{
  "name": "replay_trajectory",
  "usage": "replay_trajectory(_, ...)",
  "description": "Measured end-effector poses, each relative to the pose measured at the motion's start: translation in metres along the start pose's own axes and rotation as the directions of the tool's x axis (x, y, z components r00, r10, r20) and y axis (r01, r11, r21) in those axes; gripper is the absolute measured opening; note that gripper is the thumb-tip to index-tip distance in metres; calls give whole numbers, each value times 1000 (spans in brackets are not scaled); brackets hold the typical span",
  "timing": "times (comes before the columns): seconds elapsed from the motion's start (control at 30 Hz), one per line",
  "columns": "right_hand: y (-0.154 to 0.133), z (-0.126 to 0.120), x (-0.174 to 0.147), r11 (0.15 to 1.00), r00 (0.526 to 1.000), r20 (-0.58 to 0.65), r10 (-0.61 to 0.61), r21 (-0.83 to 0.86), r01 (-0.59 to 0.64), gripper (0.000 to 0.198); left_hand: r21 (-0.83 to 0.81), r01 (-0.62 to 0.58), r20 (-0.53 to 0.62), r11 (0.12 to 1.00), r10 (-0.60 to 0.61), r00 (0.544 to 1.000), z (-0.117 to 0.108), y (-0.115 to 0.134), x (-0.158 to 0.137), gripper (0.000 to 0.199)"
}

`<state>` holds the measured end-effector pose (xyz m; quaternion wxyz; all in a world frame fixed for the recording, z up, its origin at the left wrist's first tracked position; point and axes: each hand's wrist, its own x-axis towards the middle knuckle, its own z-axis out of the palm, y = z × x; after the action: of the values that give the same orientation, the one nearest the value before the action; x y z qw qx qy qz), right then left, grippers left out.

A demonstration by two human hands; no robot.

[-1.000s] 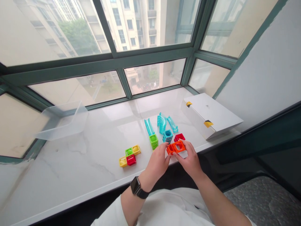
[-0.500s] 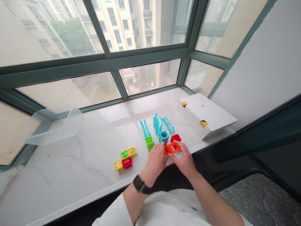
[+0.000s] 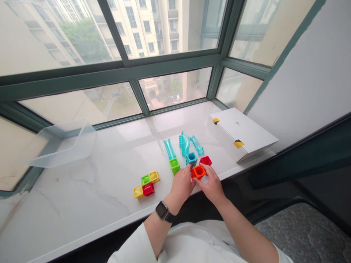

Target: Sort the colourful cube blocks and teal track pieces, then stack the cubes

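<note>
Between my two hands is an orange marble-run block (image 3: 198, 171) with a round hole in its top. My left hand (image 3: 182, 185) grips it from the left, and a dark watch (image 3: 162, 209) sits on that wrist. From the right, my right hand (image 3: 211, 185) closes its thumb and fingers on the block. Just beyond stands a blue block (image 3: 191, 158), and a red block (image 3: 206, 160) lies to its right. A green block (image 3: 174, 165) at the end of a clear blue chute (image 3: 169, 149) is beside my left hand, which hides what lies under it.
More clear blue track pieces (image 3: 184, 143) lie behind the blocks. A joined group of yellow, green and red blocks (image 3: 148, 189) rests to the left. A white box (image 3: 245, 132) stands at the right, a translucent bin (image 3: 64, 144) at the far left. The sill's front edge runs below my hands.
The orange block has come leftward and closer in between my hands, with its round hole now facing up. My right hand has shifted slightly left along with it.
</note>
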<state>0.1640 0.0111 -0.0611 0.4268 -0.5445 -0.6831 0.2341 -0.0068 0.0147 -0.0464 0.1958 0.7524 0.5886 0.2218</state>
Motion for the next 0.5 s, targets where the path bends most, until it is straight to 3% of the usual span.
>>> replay_trajectory(0.5, 4, 4, 0, 999, 1000, 17, 0, -32, 0, 56, 27, 38, 52, 999, -40, 998, -7, 4, 1, 50)
